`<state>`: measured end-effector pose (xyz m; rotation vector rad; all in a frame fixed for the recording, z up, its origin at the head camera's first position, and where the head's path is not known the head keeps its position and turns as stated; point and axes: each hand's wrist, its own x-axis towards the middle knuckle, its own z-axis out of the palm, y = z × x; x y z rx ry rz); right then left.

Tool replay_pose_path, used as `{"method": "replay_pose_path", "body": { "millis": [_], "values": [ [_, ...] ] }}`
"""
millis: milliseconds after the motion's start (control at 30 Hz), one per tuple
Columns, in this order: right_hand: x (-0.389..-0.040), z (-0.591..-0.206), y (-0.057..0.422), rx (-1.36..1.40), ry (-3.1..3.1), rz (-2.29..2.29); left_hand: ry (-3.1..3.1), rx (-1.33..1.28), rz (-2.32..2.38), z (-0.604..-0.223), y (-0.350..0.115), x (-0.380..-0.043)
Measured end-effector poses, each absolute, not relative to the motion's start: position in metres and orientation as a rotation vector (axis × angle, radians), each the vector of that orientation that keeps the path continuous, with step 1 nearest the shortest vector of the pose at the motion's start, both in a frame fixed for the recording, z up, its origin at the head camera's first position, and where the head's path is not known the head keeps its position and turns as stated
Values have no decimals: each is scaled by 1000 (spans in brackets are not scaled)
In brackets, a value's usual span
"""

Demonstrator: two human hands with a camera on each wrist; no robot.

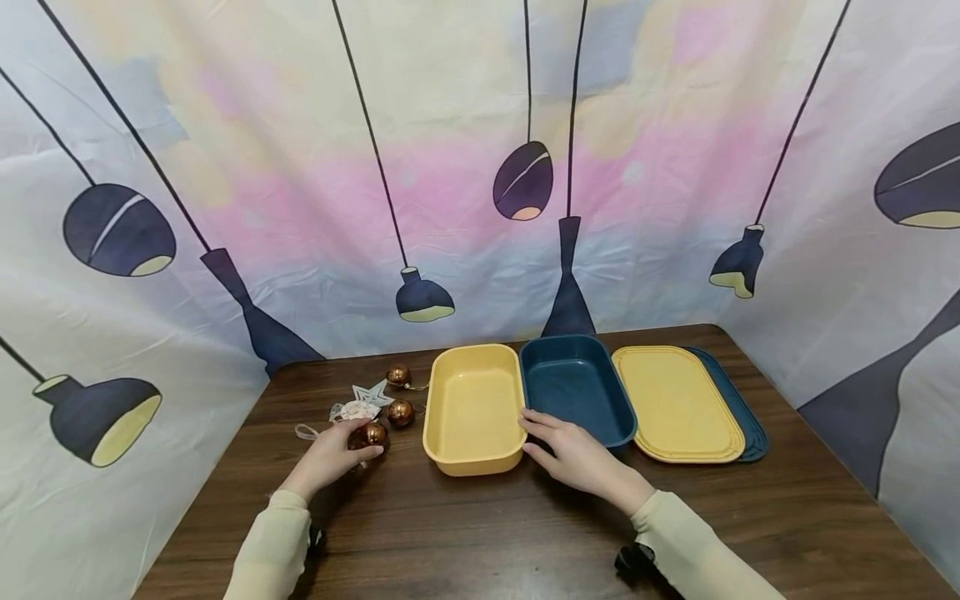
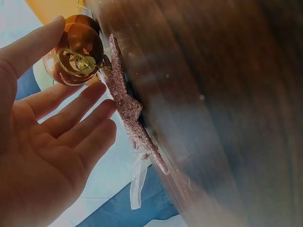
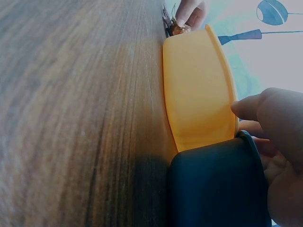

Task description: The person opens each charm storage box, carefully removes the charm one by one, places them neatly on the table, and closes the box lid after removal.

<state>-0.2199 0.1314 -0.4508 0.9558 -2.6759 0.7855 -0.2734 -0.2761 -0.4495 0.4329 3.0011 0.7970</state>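
At the left of the table my left hand [image 1: 333, 458] holds a shiny copper bauble [image 2: 78, 52] between thumb and index finger, the other fingers loosely extended. Just below those fingers, in the left wrist view, a glittery pinkish star ornament [image 2: 125, 101] with a white ribbon stands out against the table. My right hand [image 1: 577, 458] reaches over the near part of the dark blue box [image 1: 573, 375]. Its thumb and fingertips touch the right rim of the yellow box [image 1: 476, 408], fingers fairly straight.
Two more copper baubles [image 1: 401, 412], a white star [image 1: 372, 393] and a pale ornament [image 1: 356, 410] lie left of the yellow box. Right of the blue box, a yellow lid [image 1: 678, 404] overlaps a dark blue lid [image 1: 738, 408]. A patterned curtain [image 1: 480, 208] hangs behind the wooden table [image 1: 450, 533].
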Motion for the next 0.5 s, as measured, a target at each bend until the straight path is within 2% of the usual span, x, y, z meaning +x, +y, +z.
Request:
{"method": "replay_pose_path", "body": {
  "millis": [500],
  "values": [
    [-219,-450,131,952,-2685,767,2997,443,820,-453,-276,-271]
  ]
}}
